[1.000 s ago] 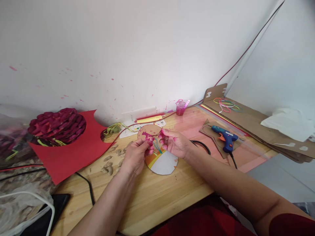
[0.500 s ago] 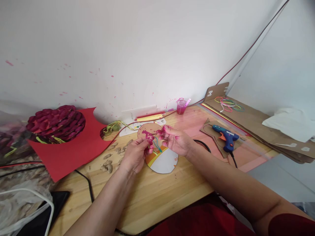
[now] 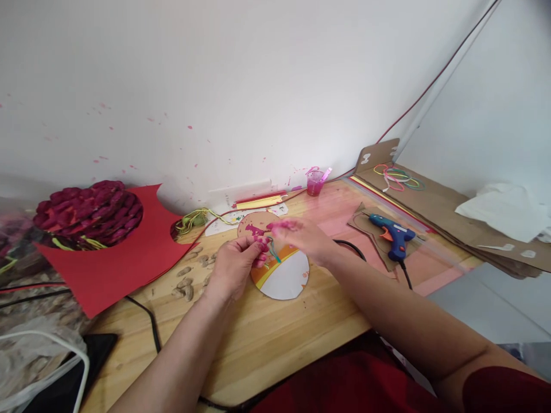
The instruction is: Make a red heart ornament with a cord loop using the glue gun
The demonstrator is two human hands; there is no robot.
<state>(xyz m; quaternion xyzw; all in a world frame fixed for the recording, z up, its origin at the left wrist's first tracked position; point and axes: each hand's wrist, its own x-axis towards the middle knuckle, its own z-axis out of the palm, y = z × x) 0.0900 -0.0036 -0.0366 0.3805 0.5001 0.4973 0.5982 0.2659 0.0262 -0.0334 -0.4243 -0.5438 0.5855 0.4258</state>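
My left hand [image 3: 236, 263] is closed in a pinch, its pink-stained fingertips on strands of yarn. A teal strand of the yarn [image 3: 274, 251] loops out beside those fingers. My right hand [image 3: 307, 240] is just to the right, blurred by motion, so what its stained fingers hold cannot be made out. Under both hands lies a cut cardboard piece [image 3: 286, 281] with a white area, an orange-yellow band and a brown, pink-smeared round top. Loose peanuts in shells [image 3: 184, 284] lie left of my left hand.
A red sheet [image 3: 124, 275] bears a mound of magenta-painted peanuts [image 3: 92, 212]. A cup of magenta paint [image 3: 315, 183] stands by the wall. The blue glue gun [image 3: 396, 235] rests on cardboard at right, its cord trailing. A yarn bundle [image 3: 193, 221] and a red cable lie behind.
My right hand has turned and rolled over beside the left, its palm now facing down. My left hand keeps its pinch. The whole view has shifted slightly.
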